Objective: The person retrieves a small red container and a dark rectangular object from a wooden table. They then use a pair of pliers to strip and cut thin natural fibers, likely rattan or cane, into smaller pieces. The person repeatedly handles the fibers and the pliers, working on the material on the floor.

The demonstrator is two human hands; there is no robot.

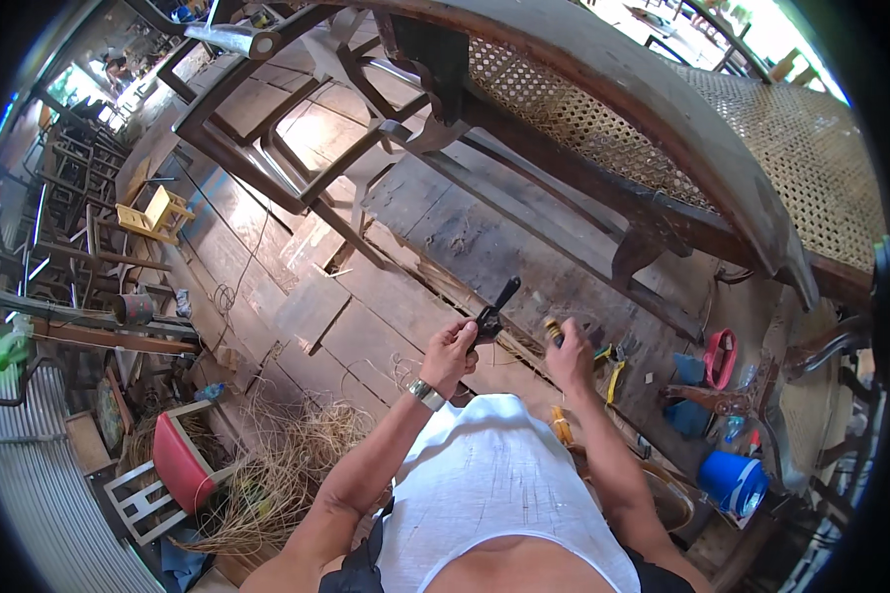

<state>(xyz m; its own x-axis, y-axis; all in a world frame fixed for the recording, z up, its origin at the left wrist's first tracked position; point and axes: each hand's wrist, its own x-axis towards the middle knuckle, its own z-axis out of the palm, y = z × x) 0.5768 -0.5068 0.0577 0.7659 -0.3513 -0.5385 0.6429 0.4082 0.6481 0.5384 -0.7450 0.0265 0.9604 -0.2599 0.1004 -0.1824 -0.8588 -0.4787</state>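
My left hand (449,358), with a metal watch on the wrist, grips a black spokeshave (489,320) in front of my chest. One of the spokeshave's handles points up and to the right. To the right, my right hand (571,358) is closed around a short tool with a yellow-and-dark end (554,327). The rest of that tool is hidden in the fingers, so I cannot tell its kind. The two hands are apart. Beyond them lies a worn, dark wooden bench top (465,222).
A large wooden frame with woven cane (583,124) spans the upper right. Chair frames (267,158) stand at the upper left. Loose cane strands (287,469) and a red-padded chair (181,463) lie lower left. A blue bucket (730,479) stands at the right, near a pink-red ring-shaped object (721,359).
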